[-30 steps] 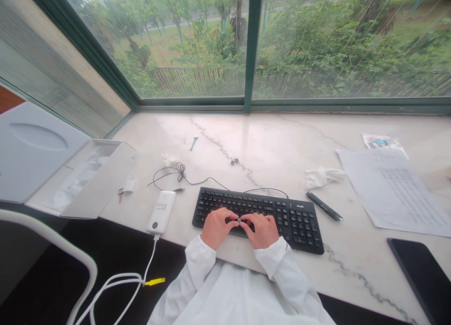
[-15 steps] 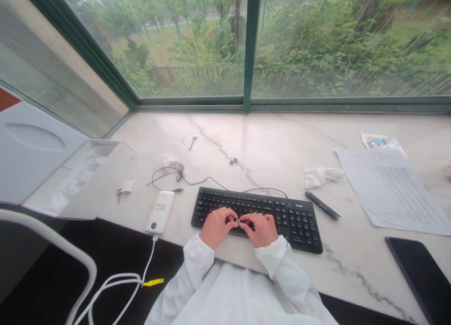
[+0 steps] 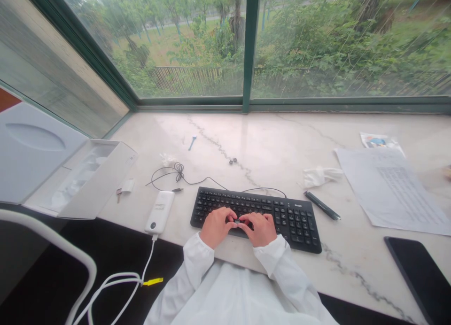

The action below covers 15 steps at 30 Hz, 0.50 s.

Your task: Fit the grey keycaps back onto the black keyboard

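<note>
Above the lower middle of the black keyboard [image 3: 299, 221], my left hand [image 3: 216, 226] and my right hand [image 3: 260, 228] meet fingertip to fingertip. Between them they pinch a small dark keycap [image 3: 237, 220], mostly covered by the fingers. Both hands are closed on it, thumbs below and index fingers above. The keys under my hands are partly hidden. Beyond the keyboard, small black keycaps [image 3: 233, 161] lie close together on the marble counter [image 3: 278, 151]. A blue plastic tool [image 3: 192, 143] rests farther back to the left.
On the left are a white power bank [image 3: 161, 212] with a cable, an open white box [image 3: 84, 179] and a coiled black cord [image 3: 179, 171]. To the right lie a black pen [image 3: 322, 205], a crumpled white glove-like piece [image 3: 321, 176], printed paper [image 3: 391, 189] and a phone [image 3: 419, 273].
The keycap has turned slightly between my fingertips: its greyish face showed before, and now it looks darker. Both hands stay in nearly the same place.
</note>
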Available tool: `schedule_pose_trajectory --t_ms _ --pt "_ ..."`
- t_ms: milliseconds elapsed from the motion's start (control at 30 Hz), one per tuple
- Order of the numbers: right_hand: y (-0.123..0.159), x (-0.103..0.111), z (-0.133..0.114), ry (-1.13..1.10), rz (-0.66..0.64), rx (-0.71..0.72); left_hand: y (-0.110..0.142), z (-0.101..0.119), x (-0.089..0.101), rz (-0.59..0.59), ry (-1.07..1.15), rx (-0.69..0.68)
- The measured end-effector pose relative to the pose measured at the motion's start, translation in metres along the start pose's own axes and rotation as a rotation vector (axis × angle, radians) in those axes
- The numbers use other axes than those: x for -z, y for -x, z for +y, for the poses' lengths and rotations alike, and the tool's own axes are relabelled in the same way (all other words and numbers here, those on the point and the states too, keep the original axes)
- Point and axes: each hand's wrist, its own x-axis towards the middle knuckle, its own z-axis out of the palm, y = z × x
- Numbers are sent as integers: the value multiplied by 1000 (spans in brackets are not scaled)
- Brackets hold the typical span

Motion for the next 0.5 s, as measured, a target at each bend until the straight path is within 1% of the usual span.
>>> schedule_pose_trajectory --t_ms 233,500 --pt "0 -3 1 17 25 11 0 1 -3 47 -8 -12" --pt "0 -3 -1 50 34 26 -1 0 -1 33 13 -36"
